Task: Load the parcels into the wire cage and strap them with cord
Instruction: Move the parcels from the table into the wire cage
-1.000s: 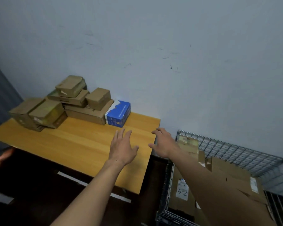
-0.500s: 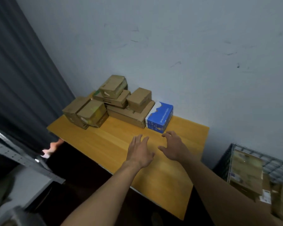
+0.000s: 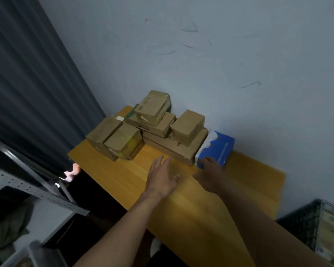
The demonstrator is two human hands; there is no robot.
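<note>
Parcels (image 3: 156,130) sit stacked at the back of the table (image 3: 201,218) against the wall, none of them in hand yet. The wire cage (image 3: 301,220) shows only as a corner at lower right, well apart from the pile.

The biggest risk lies with the long flat carton (image 3: 174,151) at the bottom. It carries the tiers above, so dragging it out first would likely tip the cube-shaped box (image 3: 187,125) and the top box (image 3: 152,110) onto the table or floor.

The blue box (image 3: 218,149) stands just beside that carton, and a one-handed grab at its near corner could let it twist and slip.

The left hand (image 3: 162,178) hovers flat, fingers straight, holding nothing. The right hand (image 3: 210,174) is spread with its fingertips at the blue box's near corner. Blur hides whether they touch, and it grips nothing.
</note>
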